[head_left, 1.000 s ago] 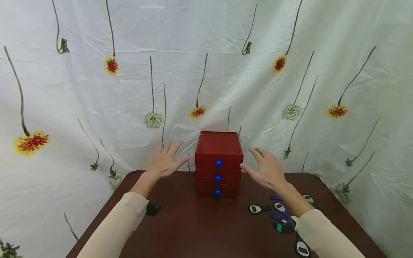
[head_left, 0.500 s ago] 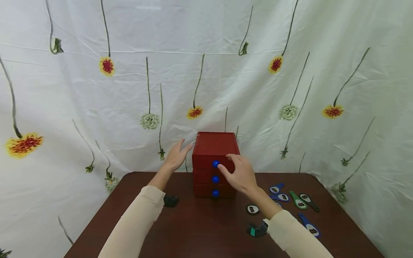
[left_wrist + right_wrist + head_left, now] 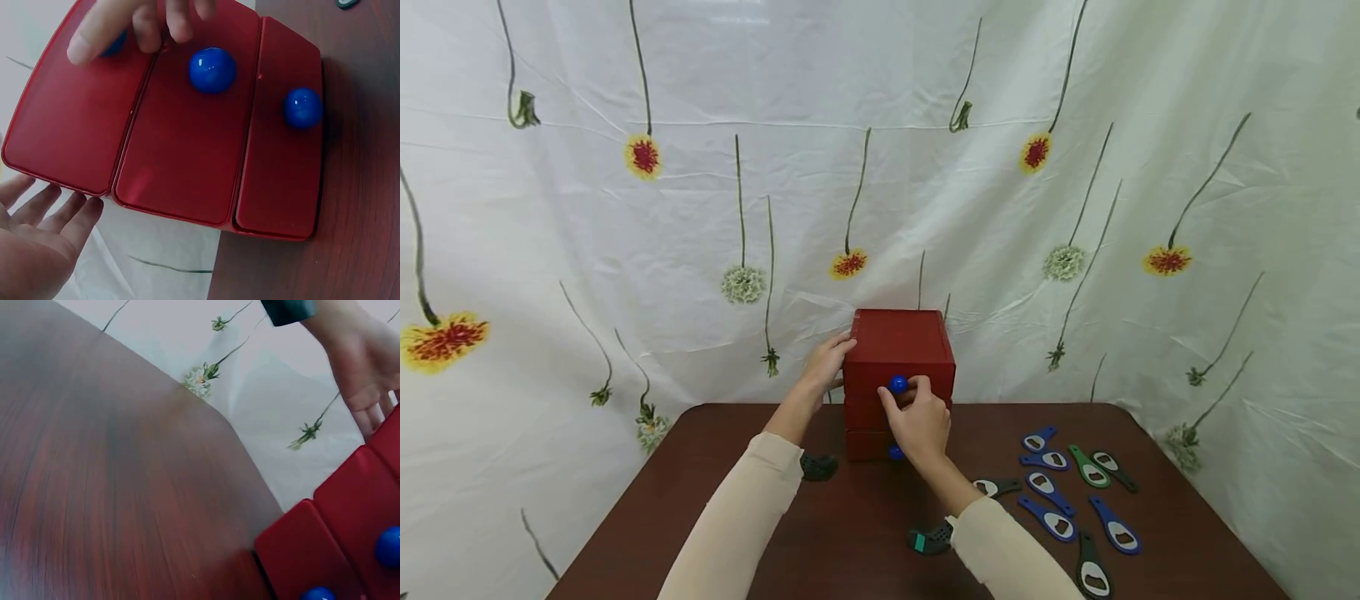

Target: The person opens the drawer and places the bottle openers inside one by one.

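A red box of stacked drawers [image 3: 901, 337] stands at the back of the table, each drawer with a blue knob. My left hand [image 3: 823, 367] rests against the box's left side, its fingers fairly straight; they touch the side edge in the left wrist view. My right hand [image 3: 920, 422] is at the front, thumb and index finger on either side of the top blue knob [image 3: 898, 384]. A small gap shows between thumb and knob. The other fingers bend below it. The middle blue knob [image 3: 212, 70] and the bottom blue knob [image 3: 303, 107] are untouched.
Several bottle openers lie at the right of the brown table [image 3: 715, 517], among them a blue bottle opener [image 3: 1116, 525] and a green bottle opener [image 3: 1088, 467]. Dark straps [image 3: 931, 540] hang below my wrists. A white flowered cloth [image 3: 805, 75] hangs behind and beside the table.
My left hand has moved right, from spread in the air to the box's left side. My right hand has moved left from beside the box to the top knob. The drawers stay closed.
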Demonstrator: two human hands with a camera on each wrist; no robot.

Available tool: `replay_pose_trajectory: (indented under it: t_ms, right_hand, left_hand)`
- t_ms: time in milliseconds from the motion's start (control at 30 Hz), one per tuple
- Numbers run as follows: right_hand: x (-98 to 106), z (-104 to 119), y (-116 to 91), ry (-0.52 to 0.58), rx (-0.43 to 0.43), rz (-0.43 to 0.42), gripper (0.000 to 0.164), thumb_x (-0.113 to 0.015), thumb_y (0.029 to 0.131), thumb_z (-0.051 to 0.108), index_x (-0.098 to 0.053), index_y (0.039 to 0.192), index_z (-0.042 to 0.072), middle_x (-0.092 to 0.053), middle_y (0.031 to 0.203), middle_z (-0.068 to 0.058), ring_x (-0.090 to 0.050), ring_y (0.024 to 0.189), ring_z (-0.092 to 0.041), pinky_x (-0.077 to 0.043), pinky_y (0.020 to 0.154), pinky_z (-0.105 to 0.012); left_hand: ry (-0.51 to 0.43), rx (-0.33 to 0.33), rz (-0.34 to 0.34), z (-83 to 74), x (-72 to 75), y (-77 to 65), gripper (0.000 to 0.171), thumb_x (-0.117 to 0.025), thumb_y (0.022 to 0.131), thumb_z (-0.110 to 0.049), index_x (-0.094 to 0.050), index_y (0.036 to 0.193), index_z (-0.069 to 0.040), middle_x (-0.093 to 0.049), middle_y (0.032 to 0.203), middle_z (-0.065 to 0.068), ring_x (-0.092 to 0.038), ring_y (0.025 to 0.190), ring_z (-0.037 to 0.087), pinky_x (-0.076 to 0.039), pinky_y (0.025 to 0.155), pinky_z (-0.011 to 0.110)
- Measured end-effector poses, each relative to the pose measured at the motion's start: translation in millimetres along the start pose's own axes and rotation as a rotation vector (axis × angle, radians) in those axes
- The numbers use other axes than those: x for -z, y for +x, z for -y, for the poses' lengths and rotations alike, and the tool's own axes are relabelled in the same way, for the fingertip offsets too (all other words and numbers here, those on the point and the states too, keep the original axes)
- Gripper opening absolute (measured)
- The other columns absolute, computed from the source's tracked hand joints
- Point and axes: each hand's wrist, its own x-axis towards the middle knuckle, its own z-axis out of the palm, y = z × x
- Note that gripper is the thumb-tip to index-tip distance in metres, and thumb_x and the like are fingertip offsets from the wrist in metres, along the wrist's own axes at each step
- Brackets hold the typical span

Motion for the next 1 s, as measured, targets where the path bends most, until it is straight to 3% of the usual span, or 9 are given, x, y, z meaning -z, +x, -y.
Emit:
replay_pose_trajectory:
  t_ms: [167, 300, 433, 1000]
  right_hand:
    - [-15.2, -0.9, -3.0, 0.029, -0.031, -0.136, 0.043, -0.079, 0.092, 0.045, -0.062, 0.101, 0.007, -0.074, 0.079, -0.003, -0.069, 0.066, -0.020, -0.054, 0.063, -0.044]
    - [-19.7, -4.6, -3.6, 0.051, -0.002, -0.200, 0.037, -0.081, 0.092, 0.036, -0.060, 0.096, 0.006, -0.072, 0.074, -0.003, -0.067, 0.059, -0.016, -0.054, 0.057, -0.038]
    - [-22.1, -6.2, -4.5, 0.069, 0.023, -0.198, 0.034, -0.080, 0.093, 0.033, -0.058, 0.094, 0.007, -0.072, 0.072, -0.003, -0.067, 0.057, -0.015, -0.054, 0.052, -0.034]
    - [-18.7, -4.9, -9.2, 0.104, 0.054, -0.175, 0.034, -0.081, 0.092, 0.034, -0.060, 0.094, 0.008, -0.075, 0.079, -0.003, -0.069, 0.061, -0.013, -0.055, 0.054, -0.031]
  left_hand:
    - [-0.032, 0.001, -0.006, 5.8, -2.0, 0.3, 0.051, -0.053, 0.109, -0.023, -0.043, 0.158, -0.013, -0.042, 0.157, 0.015, -0.045, 0.139, 0.037, -0.046, 0.103, 0.060]
    - [-0.055, -0.017, 0.025, 9.3, -2.5, 0.4, 0.053, -0.055, 0.109, -0.025, -0.043, 0.159, -0.014, -0.042, 0.158, 0.014, -0.046, 0.139, 0.038, -0.047, 0.101, 0.061]
    - [-0.076, -0.028, 0.037, 11.5, -1.0, 0.0, 0.053, -0.055, 0.109, -0.025, -0.042, 0.159, -0.013, -0.041, 0.158, 0.015, -0.044, 0.141, 0.039, -0.046, 0.101, 0.062]
    - [-0.058, -0.023, 0.047, 9.9, 6.4, -2.6, 0.053, -0.054, 0.110, -0.026, -0.040, 0.159, -0.014, -0.038, 0.160, 0.015, -0.040, 0.143, 0.039, -0.045, 0.102, 0.063]
